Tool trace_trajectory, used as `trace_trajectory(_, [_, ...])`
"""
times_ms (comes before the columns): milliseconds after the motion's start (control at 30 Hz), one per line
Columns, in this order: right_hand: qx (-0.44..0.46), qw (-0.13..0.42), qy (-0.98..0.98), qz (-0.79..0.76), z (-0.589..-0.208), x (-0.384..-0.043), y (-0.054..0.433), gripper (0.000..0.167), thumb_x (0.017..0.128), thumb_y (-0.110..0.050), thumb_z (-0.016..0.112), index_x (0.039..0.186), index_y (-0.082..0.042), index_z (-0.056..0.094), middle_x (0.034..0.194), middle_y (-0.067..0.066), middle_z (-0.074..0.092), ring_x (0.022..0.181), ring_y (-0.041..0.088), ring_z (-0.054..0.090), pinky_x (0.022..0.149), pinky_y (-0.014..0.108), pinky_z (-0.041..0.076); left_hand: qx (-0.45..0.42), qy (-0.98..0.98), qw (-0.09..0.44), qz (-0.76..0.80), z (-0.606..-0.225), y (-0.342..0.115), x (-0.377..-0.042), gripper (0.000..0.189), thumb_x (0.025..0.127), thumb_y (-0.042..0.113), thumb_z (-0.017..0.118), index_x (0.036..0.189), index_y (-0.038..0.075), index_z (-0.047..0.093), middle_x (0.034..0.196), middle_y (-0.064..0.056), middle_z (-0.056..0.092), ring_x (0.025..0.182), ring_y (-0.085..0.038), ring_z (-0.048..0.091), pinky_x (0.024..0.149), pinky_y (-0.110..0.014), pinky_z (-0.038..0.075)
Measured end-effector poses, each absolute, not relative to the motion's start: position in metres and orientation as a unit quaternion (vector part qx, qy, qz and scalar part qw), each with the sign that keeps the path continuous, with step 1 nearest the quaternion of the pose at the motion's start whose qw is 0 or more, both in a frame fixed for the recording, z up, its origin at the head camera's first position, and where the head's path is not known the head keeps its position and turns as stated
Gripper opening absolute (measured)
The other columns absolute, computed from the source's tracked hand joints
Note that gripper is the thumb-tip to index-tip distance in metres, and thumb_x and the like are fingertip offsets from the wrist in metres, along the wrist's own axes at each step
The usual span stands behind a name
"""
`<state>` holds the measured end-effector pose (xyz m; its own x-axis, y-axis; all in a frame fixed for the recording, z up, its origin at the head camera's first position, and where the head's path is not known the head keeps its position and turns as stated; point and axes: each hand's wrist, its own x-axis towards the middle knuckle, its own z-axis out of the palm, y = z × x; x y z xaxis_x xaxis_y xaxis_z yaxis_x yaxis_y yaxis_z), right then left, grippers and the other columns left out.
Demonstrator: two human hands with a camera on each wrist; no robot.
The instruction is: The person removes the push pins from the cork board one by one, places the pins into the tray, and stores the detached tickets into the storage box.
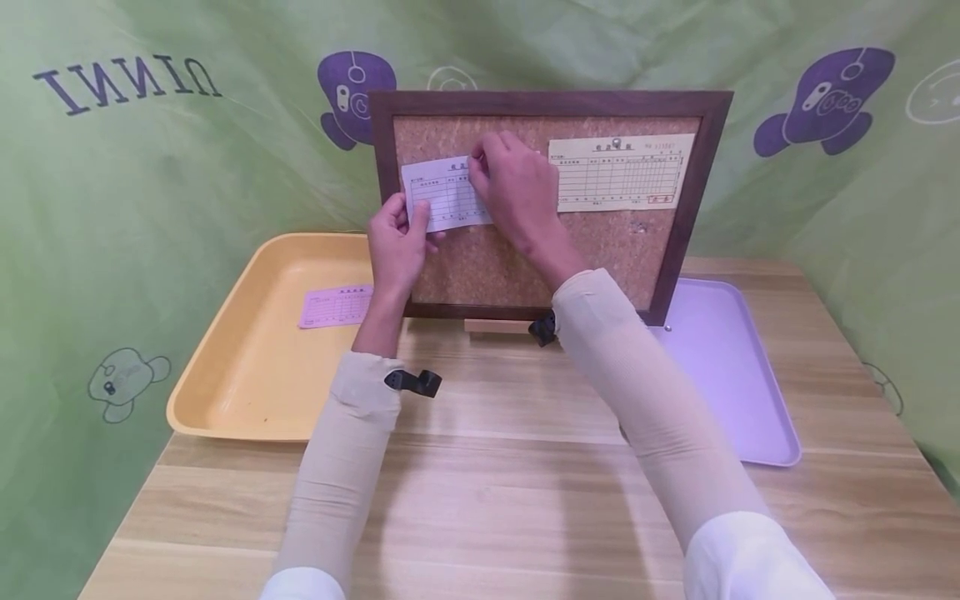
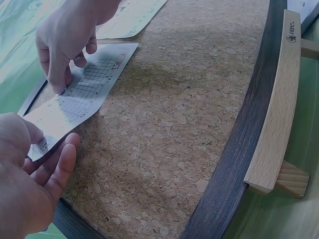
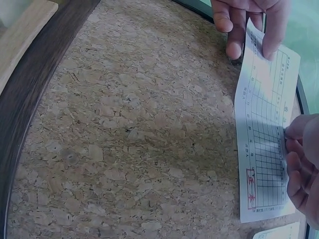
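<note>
Against the framed cork board (image 1: pixel 487 271) lies a white receipt slip (image 1: pixel 444 196) with a printed table and a red stamp. My left hand (image 1: pixel 399 248) pinches its lower left corner, thumb in front and fingers behind. Bent fingers of my right hand (image 1: pixel 521 187) meet at the slip's top edge, near its middle; in the left wrist view the right hand (image 2: pixel 75 35) bears down there. I cannot tell whether something small is between those fingertips. A yellowish receipt slip (image 1: pixel 622 179) hangs right of it, held by a pushpin (image 1: pixel 617 143) at its top.
A yellow tray (image 1: pixel 225 375) at left holds a pink receipt slip (image 1: pixel 333 307). Partly behind the board, a purple tray (image 1: pixel 738 383) stands at right with a small shiny pin (image 1: pixel 667 328) at its edge. A wooden stand (image 2: pixel 276 104) supports the board. Green patterned cloth (image 1: pixel 247 158) hangs behind.
</note>
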<state>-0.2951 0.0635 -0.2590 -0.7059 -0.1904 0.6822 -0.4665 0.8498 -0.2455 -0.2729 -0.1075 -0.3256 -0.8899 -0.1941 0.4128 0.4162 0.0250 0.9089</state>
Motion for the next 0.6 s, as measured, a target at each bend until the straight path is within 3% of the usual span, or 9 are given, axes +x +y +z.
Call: trace_trajectory(600, [0.182, 0.340, -0.902, 0.194, -0.2585, -0.2955, 0.0604, 0.014, 0.102, -0.020, 0.061, 0.101, -0.009, 0.069, 0.093, 0.005, 0.069, 0.072, 0.023, 0.063, 0.057, 0.037, 0.048, -0.081, -0.677, 0.221, -0.698, -0.3253, -0.1072, -0.2719, 0.017, 0.104, 0.011, 0.061, 0.110, -0.004, 0.067, 0.096, -0.020, 0.073, 0.062, -0.022, 0.067, 0.051, -0.027, 0.056])
